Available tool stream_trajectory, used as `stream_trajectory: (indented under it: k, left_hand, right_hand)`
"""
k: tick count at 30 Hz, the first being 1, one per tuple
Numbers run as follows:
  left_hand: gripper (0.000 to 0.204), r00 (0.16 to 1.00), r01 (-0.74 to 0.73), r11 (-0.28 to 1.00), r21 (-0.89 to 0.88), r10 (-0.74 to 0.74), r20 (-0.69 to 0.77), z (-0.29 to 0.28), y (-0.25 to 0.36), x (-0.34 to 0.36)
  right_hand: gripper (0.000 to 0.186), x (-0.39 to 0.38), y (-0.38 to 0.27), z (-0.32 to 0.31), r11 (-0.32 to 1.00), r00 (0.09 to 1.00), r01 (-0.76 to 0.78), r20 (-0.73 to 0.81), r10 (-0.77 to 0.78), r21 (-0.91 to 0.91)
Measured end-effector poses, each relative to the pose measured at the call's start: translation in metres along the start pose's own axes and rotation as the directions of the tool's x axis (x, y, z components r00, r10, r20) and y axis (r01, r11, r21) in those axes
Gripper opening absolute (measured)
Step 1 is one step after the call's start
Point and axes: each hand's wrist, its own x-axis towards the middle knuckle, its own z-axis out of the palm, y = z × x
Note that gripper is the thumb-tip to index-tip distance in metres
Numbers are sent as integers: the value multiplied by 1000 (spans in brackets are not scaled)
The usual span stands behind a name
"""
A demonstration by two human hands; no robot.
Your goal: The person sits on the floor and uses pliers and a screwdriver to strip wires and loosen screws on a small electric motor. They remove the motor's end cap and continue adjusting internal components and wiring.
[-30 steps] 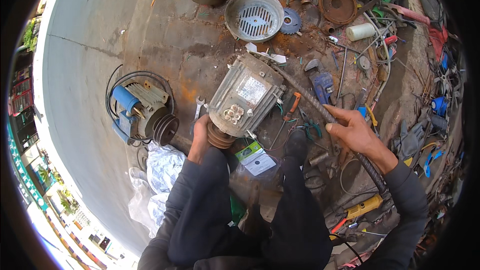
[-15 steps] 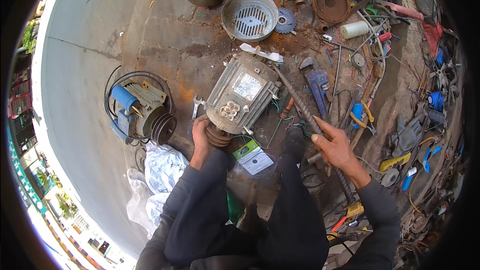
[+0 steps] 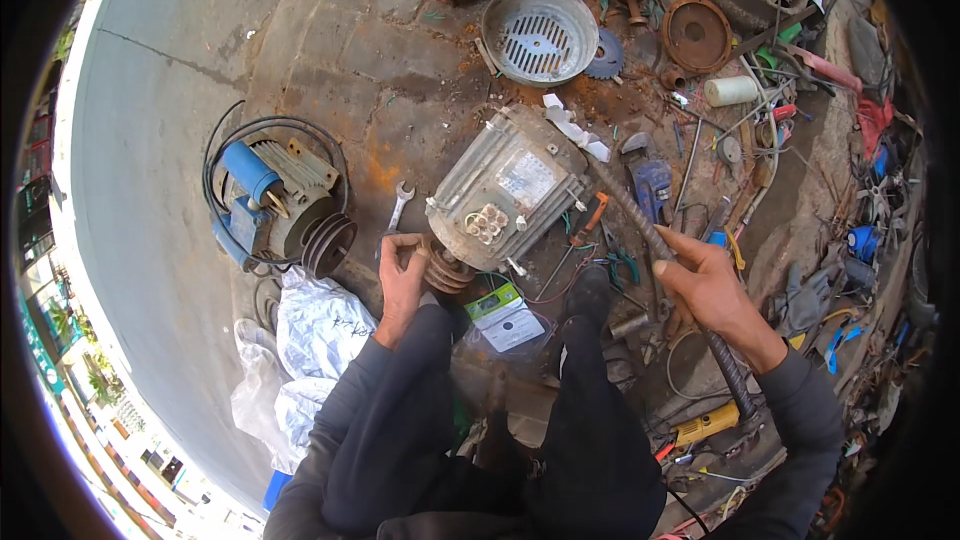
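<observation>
A grey finned electric motor (image 3: 508, 190) lies on the floor in front of me, its round terminals facing up. At its near end is a rusty grooved pulley (image 3: 450, 273). My left hand (image 3: 402, 285) has its fingers curled and closed against the pulley's left edge. My right hand (image 3: 712, 295) is wrapped round a long ribbed steel bar (image 3: 632, 210). The bar slants from the motor's far right side down past my right forearm, and its upper end rests by the motor casing. An open-end wrench (image 3: 402, 202) lies just beyond my left hand.
At left stands a smaller motor (image 3: 290, 190) with a blue capacitor and coiled cable. Silver plastic bags (image 3: 320, 325) lie below it. A slotted fan cover (image 3: 540, 35) sits beyond the big motor. Right of the bar are a blue pipe wrench (image 3: 652, 185), a yellow tool (image 3: 706, 424) and scattered scrap.
My view has shifted, so most things appear further right. The left fingers have curled more tightly at the pulley's edge. My right hand still grips the bar.
</observation>
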Motion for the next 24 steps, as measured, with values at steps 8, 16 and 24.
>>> stream_trajectory:
  k: [8, 16, 24]
  left_hand:
    - [38, 980, 156, 973, 171, -174, 96, 8, -1, 29]
    - [40, 995, 64, 984, 167, -75, 60, 2, -28, 25]
    - [37, 992, 89, 984, 154, -102, 79, 4, -20, 26]
  right_hand:
    - [59, 2, 20, 28, 989, 997, 47, -65, -38, 143]
    - [54, 70, 28, 85, 922, 974, 188, -185, -131, 339]
    - [58, 31, 83, 36, 954, 912, 278, -281, -298, -108]
